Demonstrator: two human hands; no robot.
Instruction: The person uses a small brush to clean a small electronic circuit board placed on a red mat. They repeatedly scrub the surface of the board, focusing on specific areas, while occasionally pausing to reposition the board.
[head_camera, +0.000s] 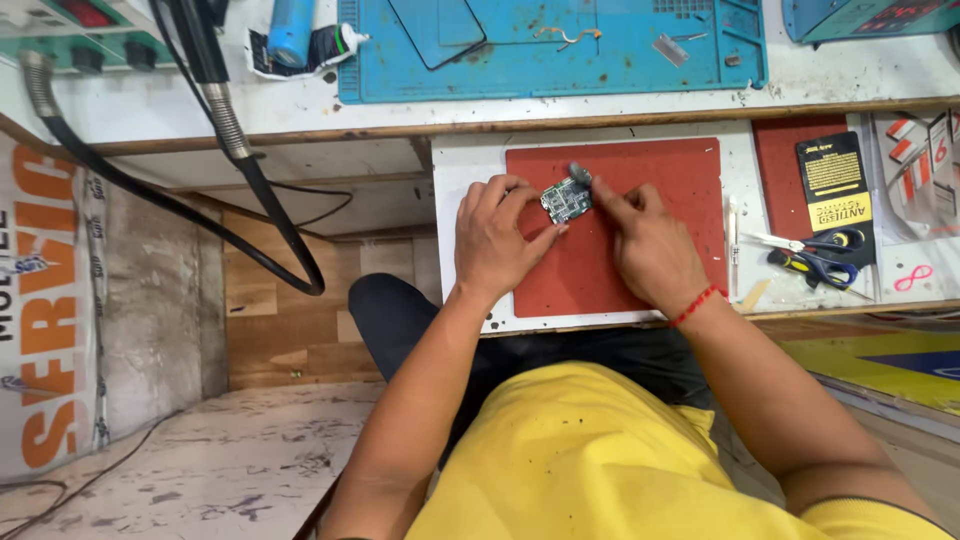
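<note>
At the far left a black flexible hose (150, 190) curves down from the upper shelf of the bench (600, 110), and a second black cable with a metal spring collar (232, 125) hangs beside it, looping low in front of the wooden panel. Further along the shelf lie a blue tube (291, 30) and a large blue work mat (560, 50) with a few small metal bits on it. Below, on the lower pull-out surface, a red mat (660, 180) carries the work. The left hand (497, 240) rests on the red mat's left part, its thumb and fingers curled and pinching the left and lower edges of a small green circuit board (566, 200), which sits tilted near the top middle of that mat. The right hand (648, 245) comes in from the other side, fingers pressed together around a small grey tool (580, 174) whose tip meets the board's upper right corner; a red thread band (695, 305) circles that wrist. To the right of the red mat lies a thin white stick (733, 240), then scissors with yellow and blue handles (815, 255) beside a black and yellow packet (835, 180), which lies on a second red mat (780, 160).
</note>
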